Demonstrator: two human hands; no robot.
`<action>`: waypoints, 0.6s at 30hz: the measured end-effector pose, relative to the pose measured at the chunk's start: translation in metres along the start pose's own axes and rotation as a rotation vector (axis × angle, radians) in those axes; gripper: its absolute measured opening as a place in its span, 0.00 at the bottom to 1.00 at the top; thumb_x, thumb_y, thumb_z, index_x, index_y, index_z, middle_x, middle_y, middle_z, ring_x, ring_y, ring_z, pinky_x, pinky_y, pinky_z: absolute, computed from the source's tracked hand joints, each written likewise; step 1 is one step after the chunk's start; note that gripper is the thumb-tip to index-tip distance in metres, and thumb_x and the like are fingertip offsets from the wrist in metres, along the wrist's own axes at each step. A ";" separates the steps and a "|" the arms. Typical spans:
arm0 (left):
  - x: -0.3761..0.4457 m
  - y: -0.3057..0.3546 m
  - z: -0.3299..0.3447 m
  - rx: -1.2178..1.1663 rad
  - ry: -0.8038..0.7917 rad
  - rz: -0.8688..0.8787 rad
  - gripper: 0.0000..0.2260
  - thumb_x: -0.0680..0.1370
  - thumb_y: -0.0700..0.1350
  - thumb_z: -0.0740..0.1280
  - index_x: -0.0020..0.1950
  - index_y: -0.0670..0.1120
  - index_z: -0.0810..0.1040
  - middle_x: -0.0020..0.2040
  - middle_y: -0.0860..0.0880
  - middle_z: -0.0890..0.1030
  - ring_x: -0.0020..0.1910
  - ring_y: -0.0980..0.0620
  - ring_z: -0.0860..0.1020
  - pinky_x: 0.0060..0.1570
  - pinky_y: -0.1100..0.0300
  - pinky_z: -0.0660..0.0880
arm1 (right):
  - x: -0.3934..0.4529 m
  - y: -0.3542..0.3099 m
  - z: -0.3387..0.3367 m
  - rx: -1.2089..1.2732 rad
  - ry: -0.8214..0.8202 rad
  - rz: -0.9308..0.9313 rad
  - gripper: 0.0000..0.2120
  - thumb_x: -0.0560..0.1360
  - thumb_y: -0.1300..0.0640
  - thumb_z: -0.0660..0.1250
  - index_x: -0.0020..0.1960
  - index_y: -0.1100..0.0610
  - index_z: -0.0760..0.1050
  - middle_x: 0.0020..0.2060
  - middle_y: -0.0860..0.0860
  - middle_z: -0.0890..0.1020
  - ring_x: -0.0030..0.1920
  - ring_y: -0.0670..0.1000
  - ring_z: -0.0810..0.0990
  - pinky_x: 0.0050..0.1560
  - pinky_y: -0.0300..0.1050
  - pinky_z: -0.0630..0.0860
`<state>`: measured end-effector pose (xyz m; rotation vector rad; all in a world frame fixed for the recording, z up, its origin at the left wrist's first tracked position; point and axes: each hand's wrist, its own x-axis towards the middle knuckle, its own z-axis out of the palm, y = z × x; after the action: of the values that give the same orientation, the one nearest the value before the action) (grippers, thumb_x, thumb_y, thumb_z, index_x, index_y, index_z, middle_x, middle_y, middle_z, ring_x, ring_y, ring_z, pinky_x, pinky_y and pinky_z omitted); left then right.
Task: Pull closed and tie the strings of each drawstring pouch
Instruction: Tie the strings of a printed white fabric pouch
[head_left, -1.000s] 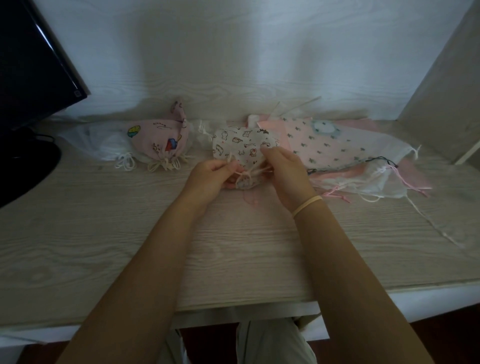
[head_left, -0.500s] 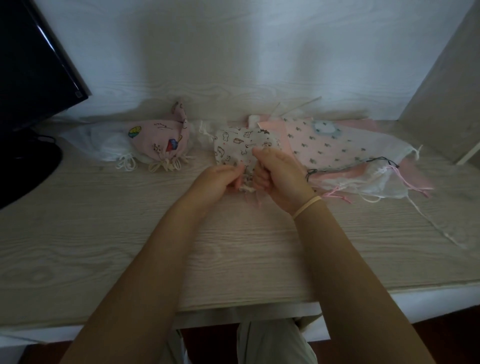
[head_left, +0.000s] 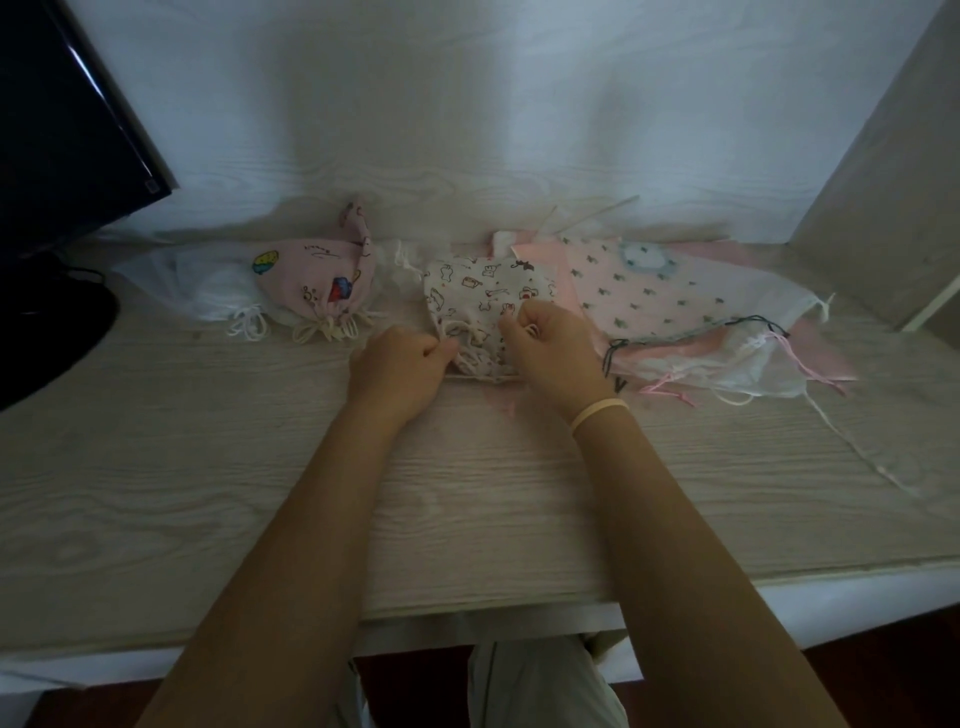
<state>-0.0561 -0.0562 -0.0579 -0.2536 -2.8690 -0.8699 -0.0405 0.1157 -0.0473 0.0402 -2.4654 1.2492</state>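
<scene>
While both my hands work at the bench (head_left: 208, 493), head view shows the white cartoon-print pouch (head_left: 483, 291) lying mid-bench, mouth gathered toward me. My left hand (head_left: 400, 364) is fisted, pinching its cream drawstring (head_left: 460, 330) at the pouch's left side. My right hand (head_left: 550, 348), also curled, pinches the string on the right. Left: pink printed pouch (head_left: 317, 280), strings knotted. Right: flat star-print pouch (head_left: 649, 291), untied.

Pouch (head_left: 480, 291) between hands, on desk (head_left: 208, 467)
</scene>
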 end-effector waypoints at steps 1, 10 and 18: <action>-0.001 -0.004 -0.001 -0.049 0.020 0.022 0.23 0.81 0.56 0.61 0.29 0.46 0.73 0.32 0.47 0.74 0.36 0.46 0.74 0.42 0.54 0.70 | -0.003 0.001 0.002 -0.028 -0.042 -0.019 0.17 0.75 0.57 0.66 0.32 0.55 0.63 0.28 0.51 0.69 0.32 0.51 0.68 0.36 0.47 0.67; 0.003 0.024 -0.011 -0.957 0.048 -0.182 0.31 0.80 0.64 0.53 0.23 0.48 0.70 0.20 0.50 0.69 0.22 0.50 0.71 0.33 0.58 0.70 | 0.001 0.007 -0.012 -0.243 -0.346 -0.058 0.15 0.68 0.60 0.73 0.53 0.56 0.75 0.50 0.52 0.76 0.47 0.52 0.75 0.43 0.40 0.70; 0.000 0.008 -0.001 -0.224 -0.024 0.062 0.12 0.75 0.56 0.70 0.39 0.48 0.84 0.35 0.52 0.82 0.37 0.52 0.79 0.41 0.53 0.76 | -0.001 0.008 0.002 -0.231 -0.188 -0.114 0.11 0.70 0.57 0.71 0.52 0.57 0.80 0.46 0.53 0.82 0.44 0.51 0.79 0.46 0.41 0.75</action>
<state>-0.0545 -0.0505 -0.0525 -0.3767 -2.7672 -1.1844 -0.0417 0.1189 -0.0545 0.2434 -2.7099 0.9450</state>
